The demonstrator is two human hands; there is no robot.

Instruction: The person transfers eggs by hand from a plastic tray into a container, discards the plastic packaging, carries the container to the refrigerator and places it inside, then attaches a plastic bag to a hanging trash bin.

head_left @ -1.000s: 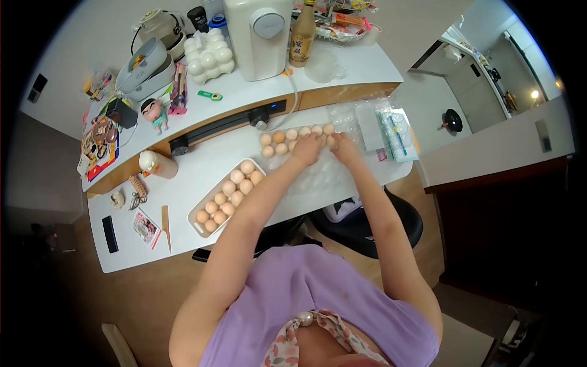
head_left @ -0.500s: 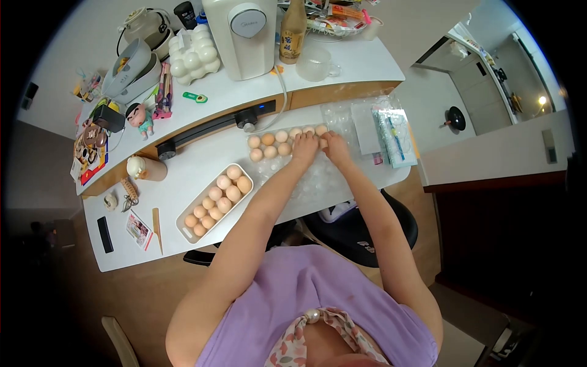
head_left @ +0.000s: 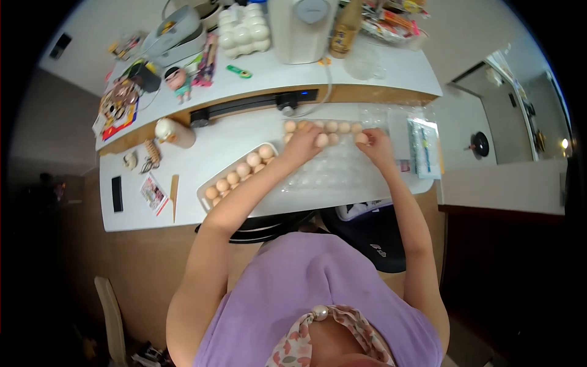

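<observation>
Your left hand (head_left: pixel 301 145) grasps a pale-beige oval egg (head_left: pixel 321 141) in its fingers. Your right hand (head_left: pixel 377 147) pinches a second egg (head_left: pixel 362 139) (both over the clear dimpled plastic tray (head_left: pixel 342 175)).

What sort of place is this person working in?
Most likely a room in someone's home: a white desk bears eggs, and its raised shelf holds a cartoon figurine and what looks like a water dispenser.

We seem to be in a home: along the far shelf (head_left: pixel 403 78) we see a toy figure (head_left: pixel 177 82) left, a white appliance (head_left: pixel 302 37) midway, colourful packets (head_left: pixel 394 24) right.
</observation>
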